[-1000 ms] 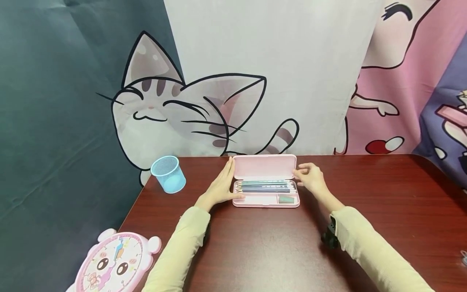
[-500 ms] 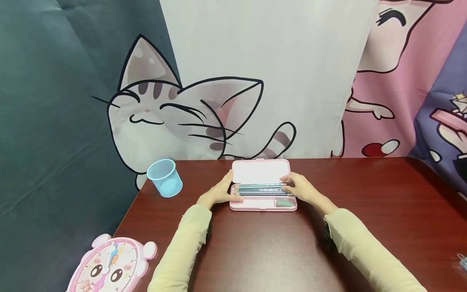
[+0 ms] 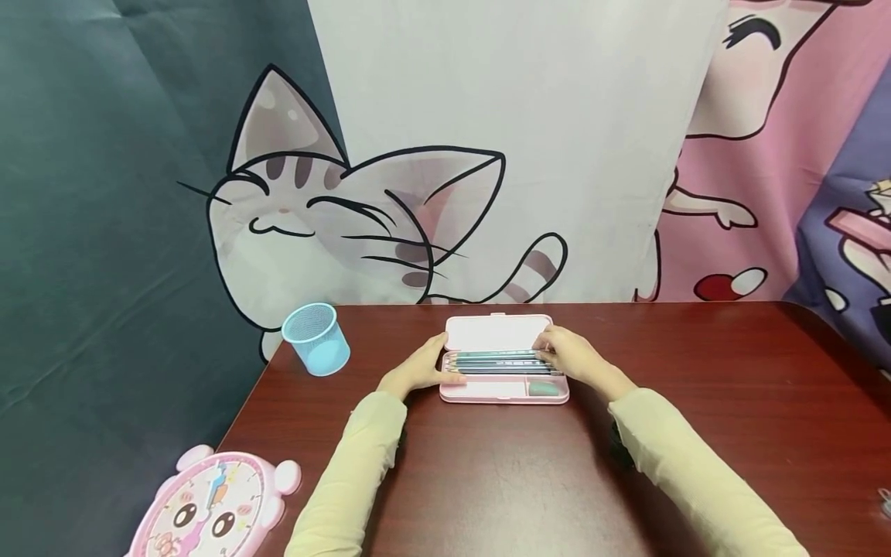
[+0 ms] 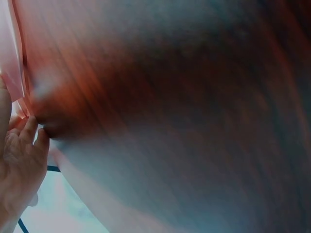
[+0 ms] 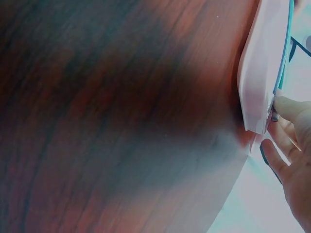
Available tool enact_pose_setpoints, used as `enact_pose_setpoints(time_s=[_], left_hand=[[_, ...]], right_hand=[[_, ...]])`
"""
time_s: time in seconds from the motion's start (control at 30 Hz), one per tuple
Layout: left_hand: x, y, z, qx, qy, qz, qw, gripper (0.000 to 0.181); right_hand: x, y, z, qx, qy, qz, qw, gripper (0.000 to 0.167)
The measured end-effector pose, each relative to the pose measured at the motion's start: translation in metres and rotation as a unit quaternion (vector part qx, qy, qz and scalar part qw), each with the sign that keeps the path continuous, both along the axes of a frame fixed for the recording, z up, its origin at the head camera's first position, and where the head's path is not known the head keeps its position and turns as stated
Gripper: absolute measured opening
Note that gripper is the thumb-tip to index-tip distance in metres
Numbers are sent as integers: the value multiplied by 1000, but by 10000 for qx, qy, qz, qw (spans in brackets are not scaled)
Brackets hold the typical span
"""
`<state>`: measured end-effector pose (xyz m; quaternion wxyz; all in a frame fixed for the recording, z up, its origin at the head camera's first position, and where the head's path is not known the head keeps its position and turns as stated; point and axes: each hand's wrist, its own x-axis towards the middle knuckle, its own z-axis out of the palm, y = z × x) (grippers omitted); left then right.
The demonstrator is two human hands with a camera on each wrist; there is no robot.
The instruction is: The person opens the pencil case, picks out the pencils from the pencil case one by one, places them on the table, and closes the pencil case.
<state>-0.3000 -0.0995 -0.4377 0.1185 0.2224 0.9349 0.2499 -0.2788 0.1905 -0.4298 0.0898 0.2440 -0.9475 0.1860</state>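
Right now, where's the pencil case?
In the head view, the case lies open on the table between left hand and right hand, right of the cup.

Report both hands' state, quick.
Left hand: open, touching the pink rectangular pencil case.
Right hand: closed, pinching slim blue-green pencils; how many, unclear.
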Motion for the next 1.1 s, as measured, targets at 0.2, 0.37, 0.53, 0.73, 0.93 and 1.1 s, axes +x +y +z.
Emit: enact_pose_setpoints(time_s=[0.2, 0.37, 0.53, 0.73, 0.93, 1.1], left_hand=[[0, 1, 1, 38, -98, 100, 9999, 100], [0, 2, 2, 106, -47, 93, 9999, 99], [0, 1, 0, 150, -37, 107, 9998, 97], [0, 0, -1, 164, 36, 85, 9998, 97], [0, -1, 1, 211, 41, 63, 9997, 97], [0, -2, 1, 217, -19, 83, 9997, 97]], right_hand=[[-1, 5, -1, -436, 90, 180, 9988, 5], [-1, 18, -2, -932, 365, 278, 9946, 3], [4, 34, 2, -1106, 633, 218, 9916, 3], [13, 60, 6, -1145, 945, 165, 9888, 7], [23, 88, 8, -1086, 1306, 98, 9854, 12], [29, 108, 10, -1077, 1474, 54, 9832, 15]])
